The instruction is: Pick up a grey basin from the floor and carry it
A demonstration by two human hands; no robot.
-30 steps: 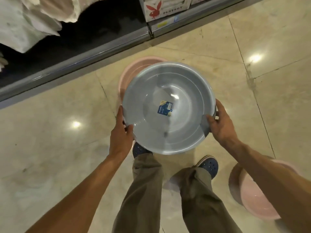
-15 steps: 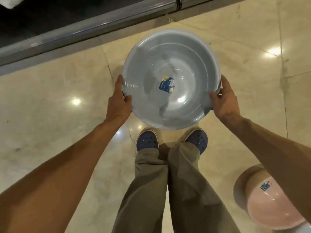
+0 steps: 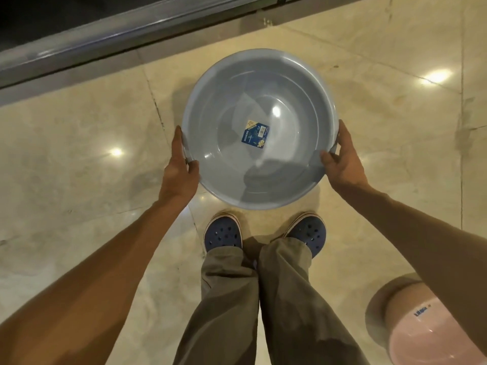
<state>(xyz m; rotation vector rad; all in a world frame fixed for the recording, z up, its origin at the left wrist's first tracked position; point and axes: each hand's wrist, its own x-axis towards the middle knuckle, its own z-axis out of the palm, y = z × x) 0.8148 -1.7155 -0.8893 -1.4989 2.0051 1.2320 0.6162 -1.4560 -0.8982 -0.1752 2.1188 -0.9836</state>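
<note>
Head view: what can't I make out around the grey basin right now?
- Grey basin: underside and the floor beneath, hidden by the basin itself.
- Left hand, right hand: fingers hidden under the rim.
- Blue label: small print unreadable.
- Pink basin: cut by the frame's edge, covered by the right arm.

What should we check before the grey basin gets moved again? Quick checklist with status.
1. Left hand grips the grey basin at its rim: ok.
2. Right hand grips the opposite rim: ok.
3. Basin holds nothing but its blue label: ok.
4. Basin level: cannot tell.
5. Both blue clogs flat on the floor: ok.
6. Pink basin on the floor near the right foot, trip risk: not ok.
</note>
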